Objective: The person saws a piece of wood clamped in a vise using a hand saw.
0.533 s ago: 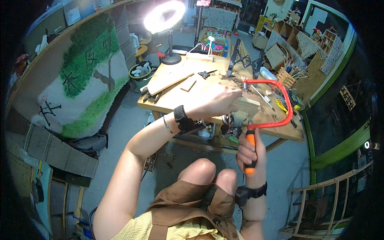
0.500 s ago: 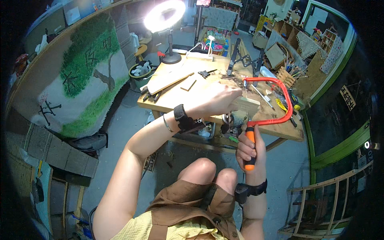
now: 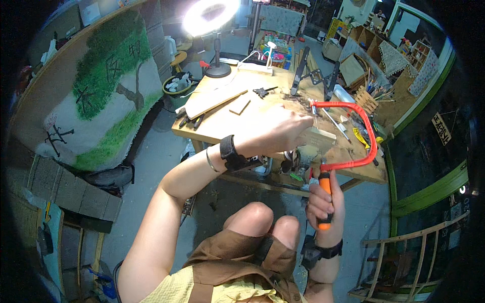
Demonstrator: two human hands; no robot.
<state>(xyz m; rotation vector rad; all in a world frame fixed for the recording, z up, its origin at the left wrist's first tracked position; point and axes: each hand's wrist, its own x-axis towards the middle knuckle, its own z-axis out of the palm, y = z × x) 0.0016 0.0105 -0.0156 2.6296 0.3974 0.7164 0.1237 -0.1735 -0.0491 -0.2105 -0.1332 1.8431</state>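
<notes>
My right hand (image 3: 323,204) is wrapped around the orange and black handle of a coping saw (image 3: 371,136) with a red C-shaped frame. The saw's frame bows out to the right, and its thin blade runs close against the end of a pale wooden piece (image 3: 322,139) at the table's near edge. My left hand (image 3: 280,129) is closed and bears down on that piece from the left; its fingertips are partly hidden. Whether the blade sits inside a cut is too small to tell.
On the wooden table (image 3: 212,121) lie a long board (image 3: 214,107), a small wooden strip (image 3: 240,105) and a black clamp-like tool (image 3: 263,92). A lit ring lamp (image 3: 211,15) stands behind. Yellow-handled tools (image 3: 361,137) lie right of the saw.
My right hand has drawn the saw toward me and a little to the right. My left hand keeps its place on the wooden piece. The whole view has shifted slightly.
</notes>
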